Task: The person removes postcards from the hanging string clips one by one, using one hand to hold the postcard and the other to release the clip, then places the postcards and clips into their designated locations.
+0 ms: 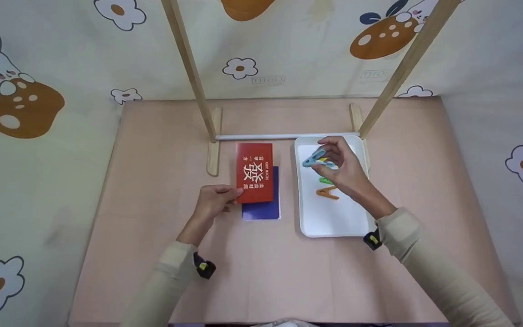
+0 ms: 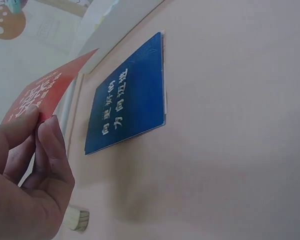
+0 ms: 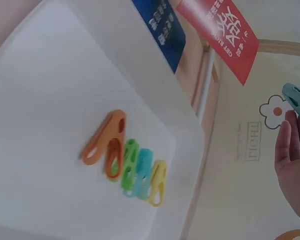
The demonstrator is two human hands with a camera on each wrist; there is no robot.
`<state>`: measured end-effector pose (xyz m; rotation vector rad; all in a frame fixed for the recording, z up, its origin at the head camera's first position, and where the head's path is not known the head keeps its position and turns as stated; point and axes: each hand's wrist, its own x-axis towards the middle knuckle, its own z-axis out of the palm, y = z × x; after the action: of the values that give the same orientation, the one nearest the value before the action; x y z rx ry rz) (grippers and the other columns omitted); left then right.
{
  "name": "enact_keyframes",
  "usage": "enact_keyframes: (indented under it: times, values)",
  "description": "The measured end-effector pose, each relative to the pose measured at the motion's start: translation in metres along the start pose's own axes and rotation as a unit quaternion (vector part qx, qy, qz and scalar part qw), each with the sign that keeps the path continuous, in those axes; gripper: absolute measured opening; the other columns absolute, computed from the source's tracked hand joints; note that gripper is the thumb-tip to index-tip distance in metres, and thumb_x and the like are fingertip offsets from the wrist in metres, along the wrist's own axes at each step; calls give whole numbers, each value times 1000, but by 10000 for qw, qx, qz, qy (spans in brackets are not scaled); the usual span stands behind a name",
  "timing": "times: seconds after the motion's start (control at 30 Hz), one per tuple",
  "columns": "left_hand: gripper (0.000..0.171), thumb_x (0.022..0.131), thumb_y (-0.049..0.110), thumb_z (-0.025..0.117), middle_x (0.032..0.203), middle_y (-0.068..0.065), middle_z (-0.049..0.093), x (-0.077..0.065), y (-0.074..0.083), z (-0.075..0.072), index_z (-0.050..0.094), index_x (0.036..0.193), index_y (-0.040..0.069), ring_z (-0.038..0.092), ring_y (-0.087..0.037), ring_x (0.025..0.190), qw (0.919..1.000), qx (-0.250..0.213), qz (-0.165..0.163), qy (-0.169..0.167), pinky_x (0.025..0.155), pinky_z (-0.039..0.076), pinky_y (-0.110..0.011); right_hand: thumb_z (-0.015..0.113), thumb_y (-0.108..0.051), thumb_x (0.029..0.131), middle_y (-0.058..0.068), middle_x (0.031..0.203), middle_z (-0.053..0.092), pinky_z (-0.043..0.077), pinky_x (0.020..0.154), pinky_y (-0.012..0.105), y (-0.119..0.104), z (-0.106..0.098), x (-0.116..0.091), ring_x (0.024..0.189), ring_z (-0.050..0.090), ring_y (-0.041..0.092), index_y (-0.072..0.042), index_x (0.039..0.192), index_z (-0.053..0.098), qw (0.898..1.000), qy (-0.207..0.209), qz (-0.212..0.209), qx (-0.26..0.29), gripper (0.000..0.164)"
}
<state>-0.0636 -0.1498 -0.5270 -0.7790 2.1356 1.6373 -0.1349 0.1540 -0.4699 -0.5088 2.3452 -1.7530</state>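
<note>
Between thumb and fingers, my left hand (image 1: 216, 200) pinches a red card (image 1: 255, 172) with white Chinese characters by its lower left corner, raised above the table. A blue card (image 2: 132, 95) with white characters lies beneath, partly covered by the red one in the head view. My right hand (image 1: 341, 165) holds a teal clothespin (image 1: 314, 158) above a white tray (image 1: 309, 222). In that tray lie an orange clothespin (image 3: 107, 140), a green clothespin (image 3: 130, 165), a light blue clothespin (image 3: 142, 172) and a yellow clothespin (image 3: 158, 182).
Behind the cards stands a wooden frame with two slanted posts (image 1: 189, 68) on flat feet (image 1: 213, 159). A white rod (image 1: 261, 136) joins them low down, just behind the tray. Patterned cloth (image 1: 80, 181) surrounds the pink tabletop (image 1: 161, 159) at the back and sides.
</note>
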Motion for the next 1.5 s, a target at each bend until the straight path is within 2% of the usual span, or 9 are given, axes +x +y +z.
enact_keyframes:
  times: [0.17,0.3,0.47,0.63,0.77,1.0,1.17,1.4,1.5]
  values:
    - [32,74,34,75,79,-5,71,2,-16,13,72,96,11,63,-15,66,9995,46,-276,-152,55,51,-25,69,-19,81,0,103,59,47,83,34,30,-5,-22,96,57,20,-16,118,51,9952,-38,363,-905,41]
    - [28,75,33,75,78,-6,70,1,-29,19,72,92,11,61,-14,61,9989,142,-382,-219,52,47,-24,71,-14,77,-3,97,63,45,75,32,49,-2,-37,88,58,17,-17,109,54,9873,-19,666,-1439,36]
    - [20,77,30,73,77,-7,69,0,-37,22,71,88,12,62,-16,62,9991,220,-301,-183,51,47,-26,73,-12,75,4,90,66,45,68,27,66,3,-51,79,58,15,-13,105,56,9789,-163,637,-1933,35]
    - [13,80,22,70,77,-8,69,-3,-41,25,70,86,9,64,-16,63,9992,374,-94,-43,51,50,-26,76,-11,72,4,93,65,50,70,32,79,4,-63,81,57,17,-10,103,59,9737,-160,400,-2238,36]
    - [10,81,18,69,73,-7,69,-4,-43,29,70,84,8,65,-16,62,9982,577,61,141,49,51,-26,80,-10,68,1,98,58,50,71,33,85,2,-70,83,55,18,-10,101,61,9692,-83,200,-2452,38]
    - [11,81,19,69,69,-7,68,-4,-43,35,68,81,8,63,-16,60,9953,856,235,383,46,50,-24,82,-14,66,1,100,50,45,74,30,93,0,-76,89,51,18,-14,97,64,9437,-107,79,-3304,36]
    - [14,80,21,70,70,-6,67,-4,-41,39,67,82,8,63,-15,61,9935,1001,229,489,47,52,-25,81,-14,67,3,101,49,41,75,32,96,-2,-79,93,49,20,-14,98,64,9336,-153,48,-3580,35]
    - [13,81,19,70,72,-7,67,-4,-39,42,66,84,6,64,-16,61,9946,878,127,533,50,55,-28,80,-17,69,3,104,48,38,73,31,95,-1,-80,93,47,20,-14,100,65,9234,-178,309,-3822,34]
    - [13,80,17,70,71,-8,68,-5,-40,42,66,83,5,64,-16,60,9956,747,211,526,50,55,-30,80,-18,69,4,104,48,38,72,31,95,-1,-81,91,47,21,-13,101,65,9216,-176,381,-3858,35]
